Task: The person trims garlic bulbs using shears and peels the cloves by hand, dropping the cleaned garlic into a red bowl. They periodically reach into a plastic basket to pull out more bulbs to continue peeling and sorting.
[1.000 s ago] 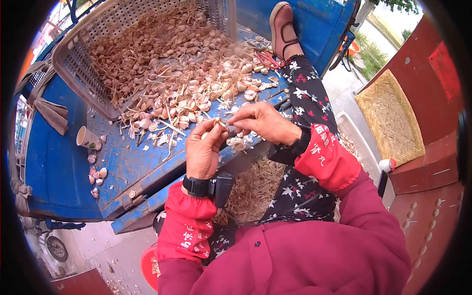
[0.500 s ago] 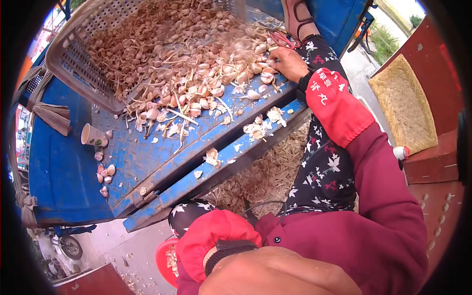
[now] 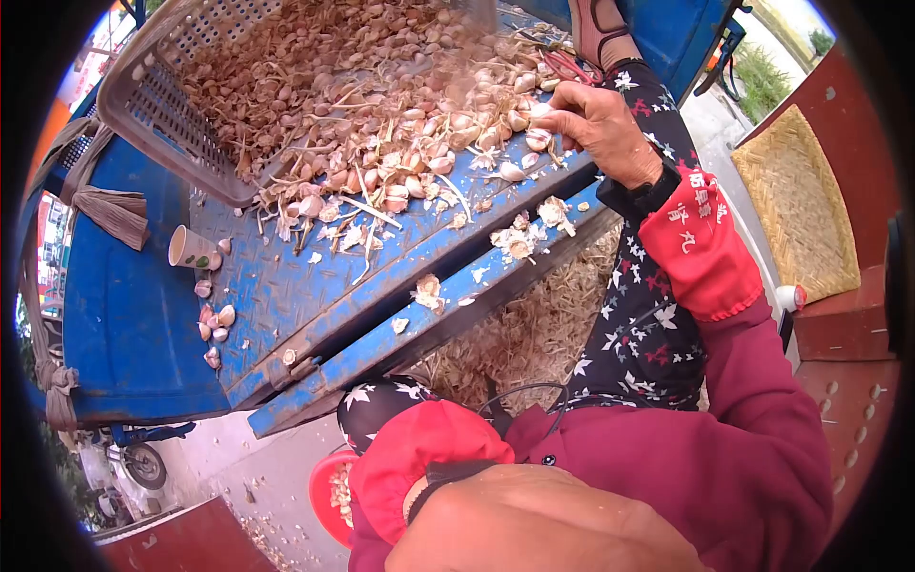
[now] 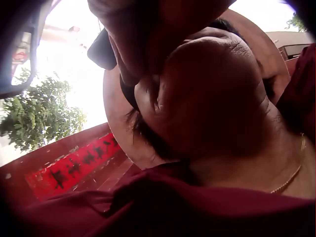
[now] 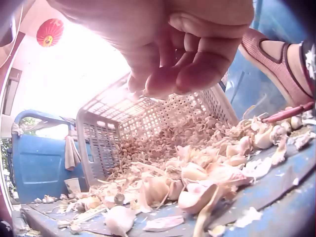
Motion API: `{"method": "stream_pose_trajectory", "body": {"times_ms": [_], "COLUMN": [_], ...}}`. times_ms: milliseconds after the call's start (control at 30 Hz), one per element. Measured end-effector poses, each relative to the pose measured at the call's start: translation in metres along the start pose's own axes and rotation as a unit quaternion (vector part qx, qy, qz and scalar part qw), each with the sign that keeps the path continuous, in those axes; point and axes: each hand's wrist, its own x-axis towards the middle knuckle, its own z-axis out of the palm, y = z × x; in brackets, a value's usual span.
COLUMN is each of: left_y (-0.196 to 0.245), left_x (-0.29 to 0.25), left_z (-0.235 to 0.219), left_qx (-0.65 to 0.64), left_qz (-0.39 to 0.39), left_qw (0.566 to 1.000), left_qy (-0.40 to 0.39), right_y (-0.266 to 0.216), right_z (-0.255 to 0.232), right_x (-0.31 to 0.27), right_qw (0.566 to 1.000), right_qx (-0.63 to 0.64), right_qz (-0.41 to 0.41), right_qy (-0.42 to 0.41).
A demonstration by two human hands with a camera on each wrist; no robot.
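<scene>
My right hand (image 3: 607, 133) is over the near right edge of a heap of garlic cloves (image 3: 410, 181), beside the bed's lip. In the right wrist view its fingers (image 5: 197, 69) bend loosely above the cloves (image 5: 197, 195), with nothing visible between them. The back of my left hand (image 3: 543, 524) fills the bottom of the head view, raised close to the camera. In the left wrist view that hand (image 4: 148, 29) is at the lower part of the person's face; its fingertips, and anything in them, cannot be made out.
A perforated plastic crate (image 3: 152, 124) lies tipped, garlic spilling onto the blue metal bed (image 3: 267, 276). A paper cup (image 3: 189, 248) and loose cloves (image 3: 212, 357) are at left. Peelings (image 3: 516, 240) dot the ledge. A red basin (image 3: 329, 496) stands below; red-handled scissors (image 3: 570, 67) lie near the foot.
Both hands were together at a clove above the ledge. They have parted: my left rose toward the face, my right moved to the heap and has since lifted slightly.
</scene>
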Motion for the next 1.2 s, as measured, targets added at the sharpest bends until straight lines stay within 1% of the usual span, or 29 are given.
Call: {"method": "stream_pose_trajectory", "body": {"times_ms": [33,67,100,133,167,200,233,300,333,367,400,467,533,567,600,633,700,767,800,833,867,900,933,967,1000,1033,1100,1133,1200], "left_y": [0.013,0.012,0.012,0.012,0.006,-0.002,-0.007,-0.009,-0.013,-0.016,-0.018,-0.018,-0.015,-0.015,-0.015,-0.015,-0.016,-0.013,-0.011,-0.006,0.0,0.005,0.009,0.008,0.004,0.004,0.002,0.002,0.004], "left_x": [0.006,0.001,-0.004,-0.009,-0.016,-0.025,-0.037,-0.068,-0.075,-0.074,-0.075,-0.08,-0.088,-0.088,-0.087,-0.086,-0.083,-0.085,-0.087,-0.089,-0.088,-0.087,-0.087,-0.086,-0.087,-0.089,-0.092,-0.093,-0.091], "left_z": [-0.017,-0.024,-0.032,-0.039,-0.065,-0.087,-0.107,-0.145,-0.15,-0.147,-0.147,-0.15,-0.152,-0.151,-0.148,-0.146,-0.145,-0.149,-0.154,-0.165,-0.174,-0.182,-0.187,-0.187,-0.186,-0.186,-0.191,-0.192,-0.191], "left_qx": [0.013,0.046,0.067,0.073,0.061,0.089,0.116,0.086,0.061,0.07,0.076,0.081,0.143,0.142,0.16,0.179,0.195,0.165,0.146,0.129,0.078,0.026,-0.016,-0.017,0.004,0.025,0.024,0.039,0.054], "left_qz": [-0.138,-0.222,-0.309,-0.386,-0.439,-0.468,-0.494,-0.548,-0.57,-0.584,-0.588,-0.592,-0.561,-0.56,-0.535,-0.509,-0.491,-0.456,-0.434,-0.425,-0.42,-0.414,-0.415,-0.411,-0.401,-0.392,-0.37,-0.36,-0.35], "left_qw": [0.989,0.974,0.945,0.906,0.858,0.822,0.78,0.752,0.741,0.744,0.741,0.739,0.756,0.758,0.767,0.776,0.78,0.776,0.769,0.754,0.753,0.751,0.749,0.752,0.763,0.771,0.789,0.791,0.794], "left_qy": [-0.052,0.016,0.088,0.159,0.259,0.313,0.366,0.356,0.349,0.318,0.316,0.313,0.303,0.304,0.315,0.326,0.335,0.404,0.447,0.485,0.5,0.514,0.516,0.515,0.507,0.501,0.49,0.493,0.494], "right_y": [-0.007,-0.012,-0.017,-0.022,-0.025,-0.024,-0.029,-0.026,-0.024,-0.021,-0.019,-0.015,-0.016,-0.02,-0.022,-0.023,-0.025,-0.026,-0.023,-0.019,-0.012,-0.002,0.011,0.022,0.026,0.032,0.036,0.038,0.039], "right_z": [0.005,0.009,0.012,0.016,0.019,0.023,0.025,0.036,0.042,0.048,0.054,0.059,0.061,0.062,0.063,0.065,0.071,0.068,0.062,0.057,0.052,0.051,0.053,0.056,0.064,0.07,0.083,0.085,0.085], "right_x": [-0.006,-0.012,-0.017,-0.022,-0.026,-0.031,-0.034,-0.036,-0.039,-0.041,-0.041,-0.041,-0.043,-0.045,-0.047,-0.047,-0.045,-0.029,-0.013,0.004,0.02,0.037,0.052,0.064,0.07,0.073,0.076,0.076,0.075], "right_qw": [1.0,1.0,1.0,0.998,0.994,0.99,0.988,0.967,0.964,0.96,0.953,0.953,0.954,0.955,0.955,0.954,0.949,0.948,0.973,0.985,0.975,0.946,0.937,0.927,0.902,0.901,0.853,0.858,0.866], "right_qx": [0.003,-0.004,-0.012,-0.026,-0.04,-0.016,-0.029,-0.064,-0.067,-0.069,-0.06,-0.057,-0.054,-0.088,-0.123,-0.127,-0.154,-0.151,-0.086,-0.022,-0.155,-0.285,-0.308,-0.331,-0.387,-0.386,-0.479,-0.474,-0.46], "right_qz": [0.005,-0.003,-0.012,-0.057,-0.102,-0.134,-0.141,-0.238,-0.241,-0.245,-0.276,-0.276,-0.275,-0.261,-0.247,-0.247,-0.267,-0.27,-0.182,-0.09,-0.115,-0.139,-0.139,-0.138,-0.122,-0.124,-0.136,-0.145,-0.138], "right_qy": [-0.005,-0.01,-0.016,-0.015,-0.013,-0.031,-0.058,-0.067,-0.093,-0.12,-0.109,-0.11,-0.11,-0.111,-0.112,-0.114,-0.066,-0.074,-0.11,-0.144,-0.106,-0.065,-0.088,-0.11,-0.149,-0.153,-0.156,-0.137,-0.136]}}
